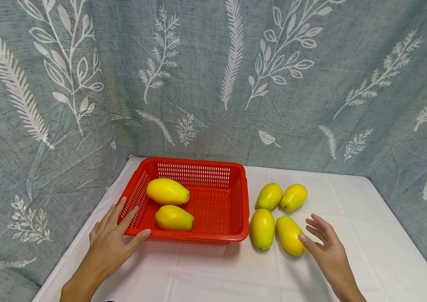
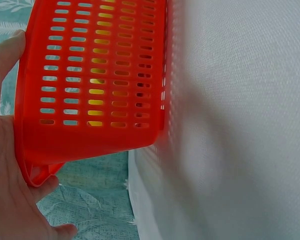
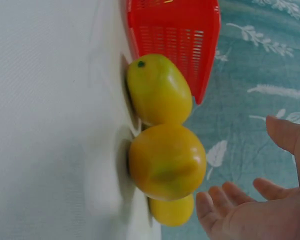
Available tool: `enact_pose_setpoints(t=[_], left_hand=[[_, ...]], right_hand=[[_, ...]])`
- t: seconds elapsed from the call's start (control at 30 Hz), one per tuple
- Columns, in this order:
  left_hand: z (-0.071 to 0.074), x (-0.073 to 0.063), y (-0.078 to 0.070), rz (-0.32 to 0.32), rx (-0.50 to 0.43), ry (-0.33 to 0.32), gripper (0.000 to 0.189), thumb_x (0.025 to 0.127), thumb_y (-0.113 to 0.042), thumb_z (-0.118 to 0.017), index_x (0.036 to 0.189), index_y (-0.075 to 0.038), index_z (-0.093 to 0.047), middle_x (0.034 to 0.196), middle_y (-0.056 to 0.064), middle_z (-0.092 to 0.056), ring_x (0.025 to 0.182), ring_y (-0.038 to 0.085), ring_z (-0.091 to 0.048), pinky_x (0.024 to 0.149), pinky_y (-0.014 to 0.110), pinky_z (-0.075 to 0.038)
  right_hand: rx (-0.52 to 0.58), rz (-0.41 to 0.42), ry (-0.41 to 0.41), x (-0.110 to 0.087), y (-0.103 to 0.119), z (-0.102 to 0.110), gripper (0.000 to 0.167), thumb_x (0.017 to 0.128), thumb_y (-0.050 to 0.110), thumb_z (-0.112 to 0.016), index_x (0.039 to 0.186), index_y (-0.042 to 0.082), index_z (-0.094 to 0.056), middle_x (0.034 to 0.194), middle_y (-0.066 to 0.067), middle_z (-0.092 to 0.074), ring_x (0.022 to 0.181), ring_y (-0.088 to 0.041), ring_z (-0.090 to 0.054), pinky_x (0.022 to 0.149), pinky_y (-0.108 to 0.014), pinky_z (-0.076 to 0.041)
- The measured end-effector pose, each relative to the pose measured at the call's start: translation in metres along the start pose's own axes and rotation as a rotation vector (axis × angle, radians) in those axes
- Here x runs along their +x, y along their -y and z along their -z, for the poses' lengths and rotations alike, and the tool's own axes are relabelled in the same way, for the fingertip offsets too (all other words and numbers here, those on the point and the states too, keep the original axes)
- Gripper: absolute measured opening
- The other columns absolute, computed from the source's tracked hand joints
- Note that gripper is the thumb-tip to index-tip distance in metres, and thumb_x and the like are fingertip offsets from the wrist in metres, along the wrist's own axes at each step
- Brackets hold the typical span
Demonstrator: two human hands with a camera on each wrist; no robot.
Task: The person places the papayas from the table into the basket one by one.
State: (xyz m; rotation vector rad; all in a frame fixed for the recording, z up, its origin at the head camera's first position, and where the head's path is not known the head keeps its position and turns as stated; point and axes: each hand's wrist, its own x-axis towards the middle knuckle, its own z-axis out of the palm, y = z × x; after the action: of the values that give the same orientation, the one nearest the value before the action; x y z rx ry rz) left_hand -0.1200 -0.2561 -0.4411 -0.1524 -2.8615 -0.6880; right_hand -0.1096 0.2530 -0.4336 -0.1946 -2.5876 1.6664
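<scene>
My left hand (image 1: 108,245) rests with spread fingers on the near left corner of a red plastic basket (image 1: 213,238). In the left wrist view, the thumb and fingertips lie along the rim of the basket (image 2: 90,142). Two yellow papayas lie inside, a rear papaya (image 1: 167,191) and a front papaya (image 1: 174,218). Relaxed and holding nothing, my right hand (image 1: 328,247) is beside the nearest loose papaya (image 1: 290,235); its thumb overlaps that fruit in the head view. From the right wrist, a gap shows between the fingers and the closest papaya (image 3: 167,161).
Right of the basket lie more loose papayas: a front left papaya (image 1: 263,229), a back left papaya (image 1: 269,196) and a back right papaya (image 1: 294,197). Everything stands on a white-covered table (image 1: 206,272). A leaf-patterned teal curtain (image 1: 198,84) encloses the back and sides.
</scene>
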Motion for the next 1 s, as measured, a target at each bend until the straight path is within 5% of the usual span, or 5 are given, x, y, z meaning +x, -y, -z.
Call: enact_pose_setpoints(t=[0.3, 0.47, 0.6, 1.0], left_hand=[[0.000, 0.001, 0.001, 0.008, 0.004, 0.004, 0.084, 0.096, -0.059, -0.067, 0.157, -0.004, -0.049, 0.173, 0.025, -0.021, 0.153, 0.054, -0.020, 0.106, 0.083, -0.019], [-0.001, 0.001, 0.001, -0.005, -0.004, -0.012, 0.083, 0.096, -0.058, -0.068, 0.157, -0.005, -0.050, 0.173, 0.025, -0.021, 0.153, 0.053, -0.021, 0.106, 0.083, -0.019], [-0.001, 0.000, 0.001, -0.012, -0.005, -0.026, 0.082, 0.096, -0.058, -0.069, 0.157, -0.006, -0.050, 0.173, 0.024, -0.022, 0.153, 0.053, -0.022, 0.105, 0.083, -0.020], [-0.001, 0.000, 0.002, -0.007, -0.008, -0.013, 0.083, 0.096, -0.057, -0.070, 0.157, -0.005, -0.049, 0.173, 0.025, -0.022, 0.153, 0.053, -0.022, 0.105, 0.084, -0.020]], right_hand=[[-0.017, -0.024, 0.019, 0.009, -0.006, -0.007, 0.080, 0.101, 0.040, -0.074, 0.165, 0.017, -0.032, 0.162, -0.013, -0.046, 0.148, -0.031, -0.046, 0.094, -0.006, -0.040], [-0.048, -0.066, 0.047, 0.015, -0.007, -0.012, 0.084, 0.100, 0.045, -0.074, 0.166, 0.016, -0.030, 0.164, -0.016, -0.043, 0.152, -0.034, -0.042, 0.113, -0.034, -0.044], [-0.046, -0.076, 0.061, 0.018, -0.007, -0.016, 0.086, 0.099, 0.045, -0.076, 0.165, 0.015, -0.031, 0.165, -0.019, -0.041, 0.153, -0.038, -0.038, 0.119, -0.059, -0.037], [-0.120, -0.168, 0.117, 0.027, -0.009, -0.025, 0.093, 0.095, 0.046, -0.079, 0.165, 0.012, -0.028, 0.168, -0.022, -0.034, 0.156, -0.043, -0.030, 0.125, -0.066, -0.023]])
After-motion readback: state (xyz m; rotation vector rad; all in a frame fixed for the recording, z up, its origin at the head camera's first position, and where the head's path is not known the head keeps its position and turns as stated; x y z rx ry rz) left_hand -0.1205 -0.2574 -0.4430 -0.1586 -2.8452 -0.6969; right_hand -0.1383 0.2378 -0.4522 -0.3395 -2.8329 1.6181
